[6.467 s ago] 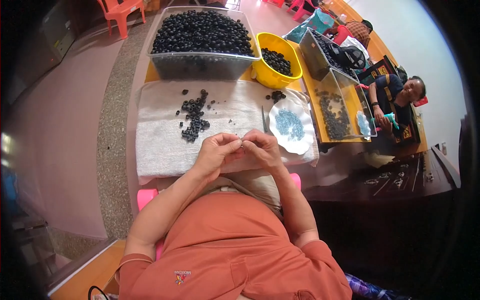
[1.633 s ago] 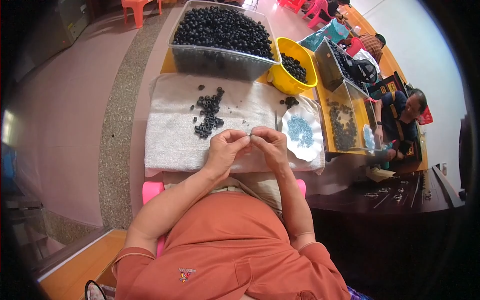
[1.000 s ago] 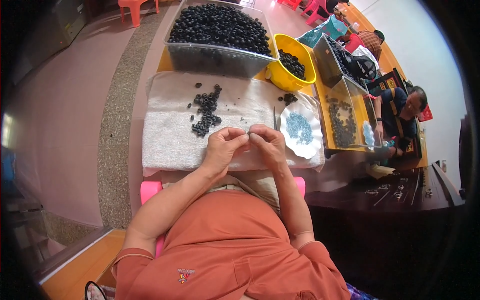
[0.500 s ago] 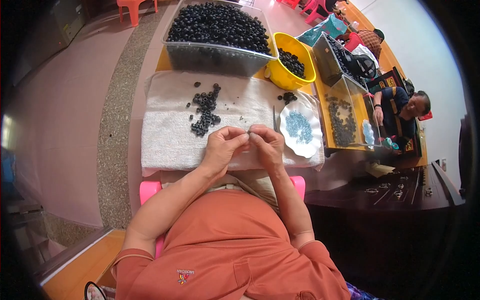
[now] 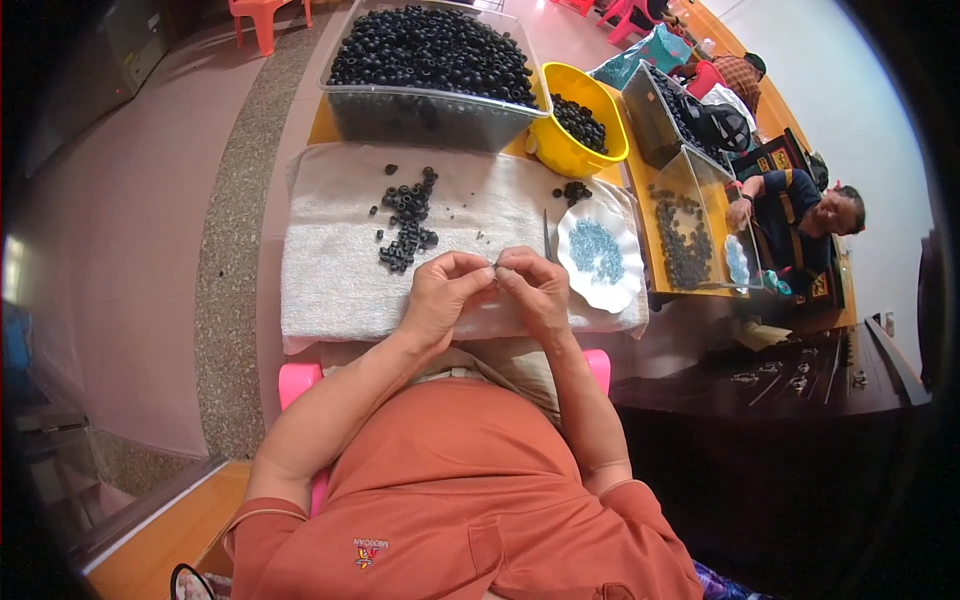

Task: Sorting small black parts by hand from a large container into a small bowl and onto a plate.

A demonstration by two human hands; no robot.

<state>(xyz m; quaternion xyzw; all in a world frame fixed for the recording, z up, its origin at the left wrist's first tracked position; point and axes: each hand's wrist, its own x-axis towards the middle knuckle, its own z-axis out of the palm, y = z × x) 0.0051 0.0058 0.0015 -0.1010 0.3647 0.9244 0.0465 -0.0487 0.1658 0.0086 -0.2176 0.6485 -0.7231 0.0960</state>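
Pink tiled floor ran round a low table draped with a white towel point(image 5: 340, 280), and the person sat close against its near edge. Just over that edge the left hand point(image 5: 445, 295) and right hand point(image 5: 535, 290) met fingertip to fingertip, both pinching one small black ring point(image 5: 493, 268) between them; it was too tiny to make out further. Such a ring looked light, stiff and rather easy to fumble, best nipped by its outer rim. A loose scatter of the same black rings point(image 5: 405, 220) lay mid-towel, beyond the left hand. At the towel's right end stood a white scalloped dish point(image 5: 625, 285) of little blue pieces. Past the towel's far edge sat a clear tub point(image 5: 430, 115) heaped with black rings, and right of it a yellow bowl point(image 5: 565, 155). No labels showed on any container.
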